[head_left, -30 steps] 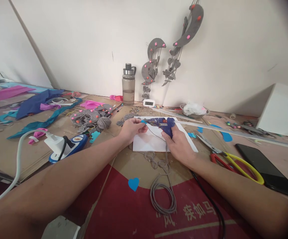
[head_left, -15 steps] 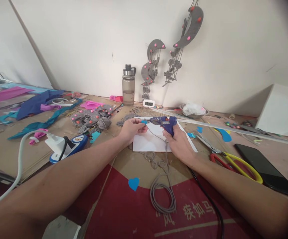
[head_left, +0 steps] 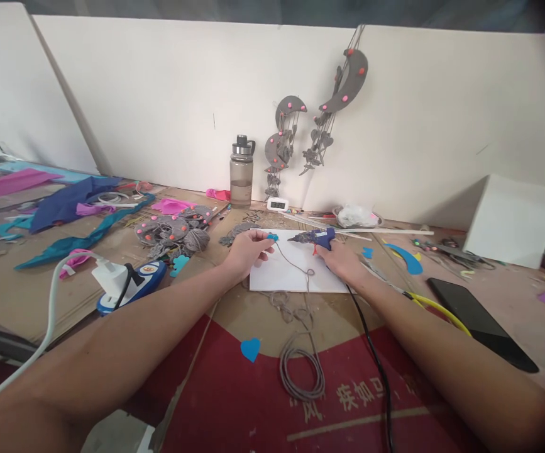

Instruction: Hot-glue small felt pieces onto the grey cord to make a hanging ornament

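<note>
Left hand (head_left: pixel 248 253) pinches a small blue cutout (head_left: pixel 273 237) where the grey cord (head_left: pixel 303 397) meets it, likely for steadiness; right hand (head_left: pixel 341 259) grasps the glue gun (head_left: pixel 318 237), nozzle pointing left, apart from the cutout. White sheet (head_left: pixel 281 277) beneath probably shields the surface (head_left: pixel 234 308); cord coiled nearer, presumably against tangling, blue heart (head_left: pixel 250 350) left of it.

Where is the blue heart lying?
In the head view, the blue heart lies on the printed cardboard, low and slightly left of centre, left of the coiled grey cord.
</note>
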`<state>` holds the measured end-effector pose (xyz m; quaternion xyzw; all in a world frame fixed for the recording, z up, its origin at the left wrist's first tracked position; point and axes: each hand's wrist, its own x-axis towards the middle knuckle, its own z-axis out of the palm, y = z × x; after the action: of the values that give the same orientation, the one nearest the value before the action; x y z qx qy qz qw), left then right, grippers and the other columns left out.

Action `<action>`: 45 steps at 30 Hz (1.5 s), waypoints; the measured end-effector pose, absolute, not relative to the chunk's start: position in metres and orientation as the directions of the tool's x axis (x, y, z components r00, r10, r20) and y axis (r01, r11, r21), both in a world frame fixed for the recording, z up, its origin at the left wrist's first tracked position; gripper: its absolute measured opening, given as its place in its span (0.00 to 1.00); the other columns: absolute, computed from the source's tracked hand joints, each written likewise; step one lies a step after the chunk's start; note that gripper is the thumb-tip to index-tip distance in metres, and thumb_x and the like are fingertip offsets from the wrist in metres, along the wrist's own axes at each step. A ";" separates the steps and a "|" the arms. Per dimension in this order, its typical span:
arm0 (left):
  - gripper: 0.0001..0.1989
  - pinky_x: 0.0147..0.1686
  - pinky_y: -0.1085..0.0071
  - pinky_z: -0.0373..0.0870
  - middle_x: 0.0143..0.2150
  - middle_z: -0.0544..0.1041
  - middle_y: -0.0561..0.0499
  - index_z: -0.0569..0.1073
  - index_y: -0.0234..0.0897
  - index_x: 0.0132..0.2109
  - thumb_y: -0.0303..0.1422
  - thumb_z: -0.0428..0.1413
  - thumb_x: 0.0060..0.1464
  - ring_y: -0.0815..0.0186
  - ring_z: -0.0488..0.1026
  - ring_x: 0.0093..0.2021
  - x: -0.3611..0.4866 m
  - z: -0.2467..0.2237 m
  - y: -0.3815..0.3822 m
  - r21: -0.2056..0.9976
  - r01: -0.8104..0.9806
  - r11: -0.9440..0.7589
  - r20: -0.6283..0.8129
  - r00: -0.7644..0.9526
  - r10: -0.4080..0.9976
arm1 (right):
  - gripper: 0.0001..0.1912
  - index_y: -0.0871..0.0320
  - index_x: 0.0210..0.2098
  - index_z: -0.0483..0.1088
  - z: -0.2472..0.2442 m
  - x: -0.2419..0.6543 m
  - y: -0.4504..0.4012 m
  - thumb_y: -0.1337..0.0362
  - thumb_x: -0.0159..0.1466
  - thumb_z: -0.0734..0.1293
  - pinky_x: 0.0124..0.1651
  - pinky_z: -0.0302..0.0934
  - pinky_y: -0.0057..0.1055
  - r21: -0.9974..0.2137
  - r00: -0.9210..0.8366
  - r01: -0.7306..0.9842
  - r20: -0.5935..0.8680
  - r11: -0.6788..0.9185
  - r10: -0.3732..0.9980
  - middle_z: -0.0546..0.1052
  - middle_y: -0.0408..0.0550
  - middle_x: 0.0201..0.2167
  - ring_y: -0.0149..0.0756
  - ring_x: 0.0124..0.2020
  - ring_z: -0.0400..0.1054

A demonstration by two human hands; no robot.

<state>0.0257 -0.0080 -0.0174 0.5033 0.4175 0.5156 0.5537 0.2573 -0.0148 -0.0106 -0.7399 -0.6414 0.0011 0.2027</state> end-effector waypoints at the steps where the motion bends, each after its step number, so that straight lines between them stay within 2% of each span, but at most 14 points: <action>1: 0.14 0.13 0.78 0.52 0.23 0.73 0.52 0.69 0.34 0.31 0.34 0.66 0.41 0.75 0.64 0.15 0.026 -0.017 -0.008 0.989 -0.142 -0.051 0.067 0.117 0.991 | 0.22 0.61 0.33 0.71 -0.011 0.258 -0.014 0.50 0.63 0.56 0.39 0.63 0.42 -0.262 0.166 0.960 0.247 -0.099 0.955 0.77 0.63 0.36 0.49 0.39 0.72; 4: 0.14 0.14 0.78 0.51 0.22 0.73 0.52 0.69 0.34 0.31 0.34 0.66 0.41 0.76 0.63 0.15 0.025 -0.016 -0.009 0.988 -0.131 -0.077 0.093 0.124 0.988 | 0.24 0.63 0.34 0.71 -0.010 0.257 -0.019 0.48 0.63 0.56 0.43 0.61 0.47 -0.151 0.114 0.986 0.283 -0.073 0.952 0.76 0.68 0.39 0.53 0.43 0.71; 6: 0.13 0.15 0.78 0.52 0.22 0.73 0.52 0.69 0.34 0.30 0.34 0.65 0.42 0.75 0.64 0.16 0.025 -0.016 -0.009 0.988 -0.123 -0.091 0.108 0.133 0.985 | 0.23 0.65 0.35 0.70 -0.006 0.254 -0.027 0.49 0.62 0.58 0.46 0.58 0.53 -0.090 0.084 0.994 0.383 -0.053 0.920 0.74 0.70 0.40 0.57 0.45 0.68; 8: 0.13 0.15 0.78 0.54 0.22 0.73 0.51 0.68 0.34 0.30 0.34 0.65 0.43 0.75 0.65 0.17 0.025 -0.015 -0.010 0.987 -0.116 -0.108 0.124 0.141 0.982 | 0.19 0.64 0.35 0.69 0.001 0.248 -0.037 0.52 0.61 0.61 0.49 0.55 0.57 -0.073 0.029 0.997 0.509 0.009 0.861 0.72 0.69 0.40 0.59 0.48 0.65; 10: 0.13 0.15 0.78 0.53 0.22 0.72 0.52 0.68 0.34 0.29 0.34 0.64 0.43 0.75 0.65 0.17 0.026 -0.012 -0.013 0.987 -0.102 -0.121 0.135 0.141 0.981 | 0.12 0.61 0.35 0.67 0.008 0.236 -0.047 0.57 0.61 0.61 0.51 0.54 0.54 -0.116 -0.070 0.978 0.599 0.173 0.798 0.70 0.64 0.41 0.54 0.48 0.63; 12: 0.13 0.14 0.78 0.49 0.21 0.72 0.53 0.68 0.34 0.30 0.35 0.64 0.43 0.75 0.63 0.16 0.027 -0.010 -0.016 0.988 -0.081 -0.132 0.142 0.135 0.981 | 0.07 0.59 0.37 0.64 0.013 0.220 -0.055 0.62 0.62 0.59 0.51 0.57 0.47 -0.225 -0.168 0.897 0.622 0.381 0.764 0.69 0.59 0.41 0.47 0.47 0.62; 14: 0.12 0.13 0.78 0.48 0.20 0.70 0.55 0.69 0.35 0.30 0.36 0.64 0.43 0.76 0.60 0.15 0.027 -0.008 -0.019 0.985 -0.078 -0.157 0.167 0.136 0.977 | 0.08 0.57 0.40 0.60 0.015 0.199 -0.059 0.64 0.60 0.60 0.50 0.59 0.42 -0.420 -0.184 0.776 0.563 0.471 0.806 0.69 0.55 0.43 0.42 0.46 0.64; 16: 0.12 0.14 0.78 0.50 0.19 0.68 0.57 0.69 0.35 0.30 0.35 0.64 0.43 0.77 0.59 0.15 0.027 -0.008 -0.019 0.975 -0.095 -0.199 0.211 0.142 0.967 | 0.14 0.56 0.44 0.57 0.013 0.180 -0.059 0.65 0.58 0.61 0.48 0.61 0.39 -0.631 -0.166 0.649 0.428 0.425 0.889 0.70 0.52 0.44 0.38 0.44 0.67; 18: 0.11 0.16 0.78 0.53 0.19 0.67 0.58 0.69 0.34 0.30 0.33 0.63 0.44 0.77 0.59 0.15 0.026 -0.009 -0.018 0.964 -0.109 -0.242 0.256 0.133 0.958 | 0.18 0.56 0.46 0.54 0.010 0.166 -0.056 0.66 0.57 0.61 0.41 0.63 0.36 -0.782 -0.141 0.540 0.280 0.311 0.950 0.72 0.48 0.39 0.35 0.36 0.69; 21: 0.09 0.17 0.78 0.55 0.20 0.69 0.56 0.70 0.33 0.31 0.33 0.61 0.46 0.77 0.61 0.17 0.024 -0.010 -0.015 0.952 -0.110 -0.286 0.298 0.120 0.947 | 0.13 0.56 0.43 0.57 0.005 0.159 -0.049 0.63 0.58 0.61 0.33 0.62 0.32 -0.850 -0.052 0.458 0.266 0.260 0.963 0.70 0.41 0.29 0.32 0.28 0.67; 26: 0.08 0.22 0.75 0.65 0.24 0.73 0.51 0.69 0.31 0.31 0.30 0.60 0.46 0.71 0.70 0.23 0.027 -0.005 -0.017 0.957 -0.204 -0.207 0.242 0.166 0.956 | 0.07 0.56 0.32 0.64 0.003 0.170 -0.042 0.58 0.60 0.60 0.35 0.59 0.32 -0.782 0.037 0.476 0.474 0.402 0.880 0.70 0.42 0.27 0.32 0.29 0.62; 31: 0.07 0.26 0.73 0.70 0.24 0.73 0.50 0.69 0.30 0.30 0.27 0.61 0.45 0.70 0.73 0.25 0.030 -0.002 -0.021 0.946 -0.310 -0.097 0.163 0.195 0.967 | 0.05 0.56 0.34 0.66 0.001 0.180 -0.039 0.62 0.61 0.61 0.39 0.58 0.34 -0.657 -0.008 0.572 0.595 0.492 0.803 0.72 0.45 0.32 0.34 0.33 0.64; 38: 0.06 0.27 0.74 0.71 0.24 0.74 0.49 0.70 0.29 0.31 0.25 0.61 0.48 0.71 0.72 0.24 0.030 -0.006 -0.018 0.950 -0.310 -0.044 0.113 0.208 0.972 | 0.03 0.57 0.34 0.66 0.002 0.184 -0.038 0.65 0.62 0.61 0.41 0.58 0.34 -0.585 -0.043 0.613 0.647 0.531 0.761 0.70 0.47 0.34 0.36 0.36 0.64; 45: 0.04 0.30 0.73 0.73 0.25 0.76 0.47 0.71 0.28 0.32 0.25 0.60 0.50 0.71 0.73 0.25 0.032 -0.006 -0.018 0.960 -0.277 -0.034 0.094 0.209 0.973 | 0.05 0.56 0.33 0.64 0.002 0.184 -0.042 0.69 0.64 0.59 0.43 0.58 0.36 -0.443 -0.163 0.702 0.663 0.558 0.731 0.67 0.49 0.35 0.37 0.37 0.62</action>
<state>0.0318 -0.0180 -0.0063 0.4949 0.3515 0.5215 0.5997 0.1838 -0.0424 0.0019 -0.4697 -0.7624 0.0163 0.4448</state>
